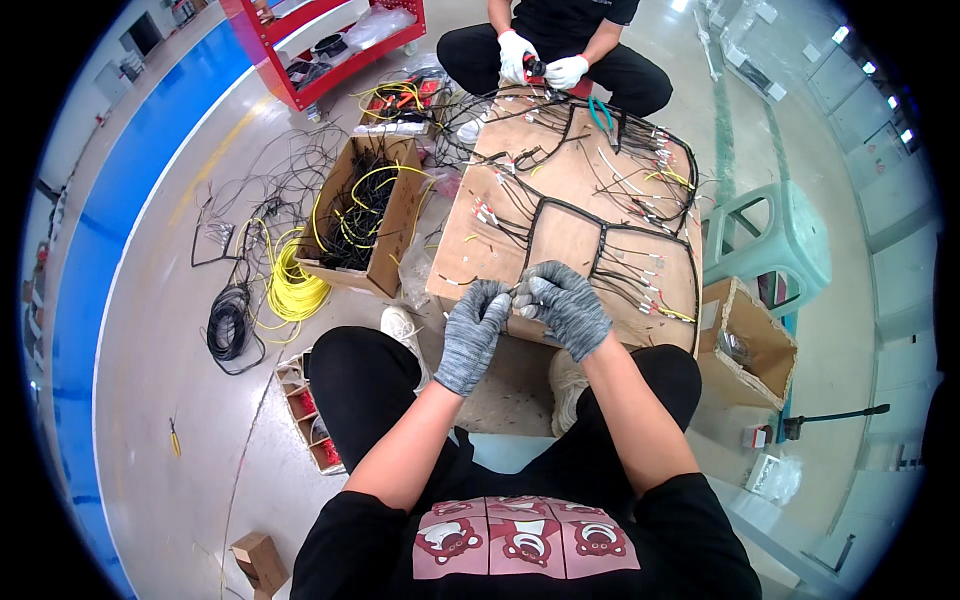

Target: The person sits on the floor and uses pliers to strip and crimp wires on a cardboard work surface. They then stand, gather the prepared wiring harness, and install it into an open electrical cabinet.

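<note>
Harness of black wires branches across a tan tabletop, with bundles running from the middle to the right edge and many ends tipped red and white. Over the near edge, left of its middle, the wearer's left hand and right hand, both in grey knitted gloves, come together at the fingertips. In each grip, thumb and fingers are drawn close; whether they are clamped on a wire cannot be told. At the far edge a seated co-worker in white gloves holds a red and black tool, near teal-handled pliers. Beyond the left edge, on the floor, are a cardboard box of wires and a yellow cable coil; beyond the right edge, a pale green stool.
</note>
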Tool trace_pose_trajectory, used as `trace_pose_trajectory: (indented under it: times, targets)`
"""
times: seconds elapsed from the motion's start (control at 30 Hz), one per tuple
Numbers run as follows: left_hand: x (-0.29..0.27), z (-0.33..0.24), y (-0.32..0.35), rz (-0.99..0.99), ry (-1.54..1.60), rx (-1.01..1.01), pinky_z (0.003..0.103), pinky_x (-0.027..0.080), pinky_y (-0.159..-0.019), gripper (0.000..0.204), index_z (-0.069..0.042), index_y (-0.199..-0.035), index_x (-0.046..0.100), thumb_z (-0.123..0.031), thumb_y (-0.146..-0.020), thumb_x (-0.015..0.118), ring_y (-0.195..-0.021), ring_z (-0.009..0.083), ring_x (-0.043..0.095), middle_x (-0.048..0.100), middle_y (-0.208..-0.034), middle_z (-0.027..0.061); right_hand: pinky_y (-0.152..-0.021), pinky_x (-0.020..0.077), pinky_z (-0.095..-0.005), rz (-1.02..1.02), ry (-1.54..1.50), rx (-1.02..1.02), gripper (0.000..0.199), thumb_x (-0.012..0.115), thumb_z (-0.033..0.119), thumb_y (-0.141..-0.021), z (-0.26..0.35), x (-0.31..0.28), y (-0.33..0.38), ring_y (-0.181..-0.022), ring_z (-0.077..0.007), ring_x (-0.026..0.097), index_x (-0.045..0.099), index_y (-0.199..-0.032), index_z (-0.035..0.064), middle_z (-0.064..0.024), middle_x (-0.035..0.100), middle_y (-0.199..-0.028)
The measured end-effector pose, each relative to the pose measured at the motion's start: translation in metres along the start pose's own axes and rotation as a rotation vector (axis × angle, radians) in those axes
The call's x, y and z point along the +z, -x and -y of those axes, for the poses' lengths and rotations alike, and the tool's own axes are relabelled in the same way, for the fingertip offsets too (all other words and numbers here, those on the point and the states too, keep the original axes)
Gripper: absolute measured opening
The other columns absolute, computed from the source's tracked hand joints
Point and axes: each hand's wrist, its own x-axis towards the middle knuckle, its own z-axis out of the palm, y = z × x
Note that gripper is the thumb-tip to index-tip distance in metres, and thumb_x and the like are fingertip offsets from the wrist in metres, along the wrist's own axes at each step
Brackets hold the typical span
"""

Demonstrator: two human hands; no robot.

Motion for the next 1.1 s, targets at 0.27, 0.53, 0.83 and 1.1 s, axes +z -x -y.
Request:
trace_pose_trajectory:
  times: [0.27, 0.53, 0.83, 1.1]
  targets:
    - [0.003, 0.006, -0.001, -0.024, 0.092, 0.025, 0.022, 0.045, -0.073, 0.015, 0.0, -0.102, 0.058, -0.01, -0.091, 0.055, -0.077, 0.0073, 0.052, 0.059, -0.085, 0.002, -0.052, 0.0489, -0.0226, 0.075, -0.315, 0.083, 0.009, 0.056, 0.007, -0.088, -0.004, -0.007, -0.002, -0.066, -0.0136, 0.058, 0.058, -0.095, 0.0017, -0.004, 0.057, -0.078]
    - [0.004, 0.015, -0.002, -0.012, 0.083, 0.025, 0.022, 0.045, -0.071, 0.014, -0.001, -0.101, 0.058, -0.011, -0.09, 0.056, -0.075, 0.0069, 0.052, 0.059, -0.082, 0.0013, -0.056, 0.0518, -0.0276, 0.081, -0.39, 0.082, 0.014, 0.053, 0.013, -0.09, -0.013, -0.003, 0.0, -0.066, -0.018, 0.061, 0.058, -0.095, 0.0009, -0.0085, 0.062, -0.079]
    - [0.005, -0.004, 0.001, 0.007, 0.063, -0.002, 0.022, 0.043, -0.075, 0.01, -0.002, -0.098, 0.058, -0.007, -0.09, 0.054, -0.078, 0.0074, 0.05, 0.055, -0.085, 0.0004, -0.055, 0.0504, -0.026, 0.124, -0.341, 0.04, 0.021, 0.052, 0.011, -0.091, -0.015, -0.007, -0.005, -0.065, -0.0147, 0.06, 0.058, -0.106, -0.0031, -0.0063, 0.062, -0.079]
    - [0.006, 0.005, -0.001, 0.011, 0.066, 0.0, 0.021, 0.044, -0.074, 0.01, -0.002, -0.098, 0.058, -0.006, -0.09, 0.054, -0.078, 0.0065, 0.051, 0.055, -0.085, -0.0004, -0.053, 0.0493, -0.0229, 0.067, -0.245, 0.008, 0.021, 0.054, 0.01, -0.09, -0.01, 0.0, 0.001, -0.063, -0.0123, 0.059, 0.06, -0.105, -0.0032, -0.0041, 0.061, -0.076]
